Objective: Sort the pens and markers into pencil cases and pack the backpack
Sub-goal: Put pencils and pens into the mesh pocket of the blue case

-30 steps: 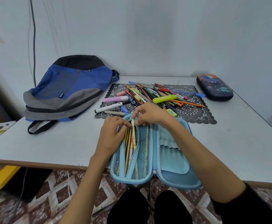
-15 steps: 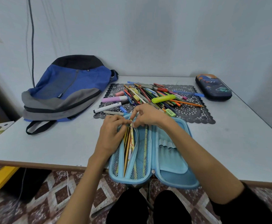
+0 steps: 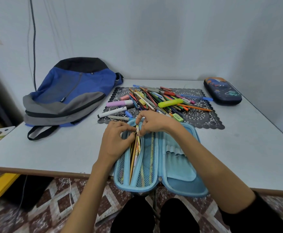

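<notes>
pencils were going into the blue pencil case (image 3: 179,189), which lay opened flat at the near edge of the counter (image 3: 238,148), its lower end overhanging, so both halves faced us. our right hand (image 3: 152,121) pinched the top of a patterned pencil (image 3: 137,132) between thumb and fingertips, its lower length already down among the other pencils in the left half. our left hand (image 3: 115,142) was curled at the mouth of the mesh pocket (image 3: 147,165), seemingly pinching its edge; we judged it was spreading the pocket so the pencil could slide in without snagging the net.

just beyond the case, the pile of pens and markers (image 3: 160,101) lay heaped on a dark lace mat (image 3: 204,118), close enough to reach without shifting. the backpack (image 3: 70,95) lay slumped at the far left of the counter, and a dark pencil case (image 3: 223,91) sat zipped at the far right, likely meant for the markers. with so much left unsorted, we judged the task was at an early stage.
</notes>
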The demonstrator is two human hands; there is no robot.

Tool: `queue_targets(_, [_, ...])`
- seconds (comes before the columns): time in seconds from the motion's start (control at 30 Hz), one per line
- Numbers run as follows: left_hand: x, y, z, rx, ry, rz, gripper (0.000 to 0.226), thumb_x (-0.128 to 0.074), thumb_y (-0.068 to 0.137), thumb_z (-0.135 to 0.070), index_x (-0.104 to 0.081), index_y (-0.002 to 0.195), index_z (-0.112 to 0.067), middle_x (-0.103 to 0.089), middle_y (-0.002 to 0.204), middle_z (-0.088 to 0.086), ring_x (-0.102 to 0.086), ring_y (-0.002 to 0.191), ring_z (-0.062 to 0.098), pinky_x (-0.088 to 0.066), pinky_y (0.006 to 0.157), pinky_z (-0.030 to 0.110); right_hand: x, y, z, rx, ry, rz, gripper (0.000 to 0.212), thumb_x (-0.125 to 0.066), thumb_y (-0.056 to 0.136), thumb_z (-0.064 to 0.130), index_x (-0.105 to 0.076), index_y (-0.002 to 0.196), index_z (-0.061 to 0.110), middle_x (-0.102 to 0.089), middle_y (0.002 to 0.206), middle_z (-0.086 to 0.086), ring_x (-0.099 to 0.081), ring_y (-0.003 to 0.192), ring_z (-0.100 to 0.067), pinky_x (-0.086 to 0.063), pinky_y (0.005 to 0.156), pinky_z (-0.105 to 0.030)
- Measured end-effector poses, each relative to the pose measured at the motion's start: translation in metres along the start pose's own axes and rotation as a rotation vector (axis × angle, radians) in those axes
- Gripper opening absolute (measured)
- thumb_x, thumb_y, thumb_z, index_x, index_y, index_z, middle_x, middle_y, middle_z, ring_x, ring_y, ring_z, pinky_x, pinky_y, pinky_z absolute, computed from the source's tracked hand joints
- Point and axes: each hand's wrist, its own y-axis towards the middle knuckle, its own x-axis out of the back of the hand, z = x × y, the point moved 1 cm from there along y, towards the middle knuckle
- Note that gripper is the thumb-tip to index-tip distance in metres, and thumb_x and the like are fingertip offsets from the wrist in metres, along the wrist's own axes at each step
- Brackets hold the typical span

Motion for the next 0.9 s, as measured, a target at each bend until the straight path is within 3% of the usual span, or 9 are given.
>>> queue_targets(0.2, [0.0,0.001,0.002,-0.004,0.019,0.005,0.041,-0.057,0.076,-0.054,-0.079,0.092,-0.024,-0.064,0.088,-0.013,-0.049,0.09,0.012,-0.028,0.075,0.011,0.0,-0.006,0.005,-0.013,-0.046,0.106,0.059,-0.081,0.073,0.017,-0.046,0.121,0.018,-0.041,0.079,0.01,-0.043,0.069,-0.007,-0.035,0.06,-0.027])
queue_targets(0.4, [-0.001,0.001,0.004,-0.007,0.021,0.019,0.042,-0.056,0.075,-0.057,-0.078,0.093,-0.026,-0.061,0.087,-0.016,-0.05,0.09,0.015,-0.027,0.072,0.017,0.0,-0.008,0.007,-0.049,-0.051,0.096,0.063,-0.075,0.074,0.006,-0.041,0.125,0.017,-0.043,0.079,0.004,-0.043,0.067,-0.012,-0.035,0.058,-0.028])
queue_targets(0.63, [-0.001,0.0,0.003,-0.007,0.014,0.028,0.044,-0.055,0.076,-0.058,-0.078,0.095,-0.026,-0.062,0.089,-0.014,-0.051,0.092,0.016,-0.029,0.075,0.023,-0.011,-0.007,0.009,-0.015,-0.205,-0.188,0.056,-0.072,0.08,0.019,-0.04,0.126,0.012,-0.053,0.093,-0.007,-0.053,0.081,-0.024,-0.041,0.058,-0.031])
queue_targets(0.73, [0.0,0.0,0.002,-0.001,0.009,0.03,0.044,-0.053,0.075,-0.057,-0.078,0.095,-0.026,-0.065,0.091,-0.011,-0.051,0.092,0.017,-0.033,0.076,0.028,-0.008,-0.002,0.004,-0.001,-0.083,-0.248,0.046,-0.069,0.08,0.013,-0.045,0.12,0.013,-0.06,0.089,-0.009,-0.058,0.07,-0.023,-0.05,0.064,-0.037])
queue_targets(0.9, [0.0,0.0,0.002,0.002,0.031,0.055,0.044,-0.052,0.075,-0.058,-0.078,0.095,-0.029,-0.067,0.093,-0.009,-0.049,0.092,0.018,-0.038,0.078,0.034,-0.005,-0.001,-0.001,-0.021,0.158,-0.281,0.035,-0.066,0.077,0.004,-0.052,0.108,0.013,-0.066,0.075,-0.014,-0.056,0.053,-0.019,-0.047,0.049,-0.032])
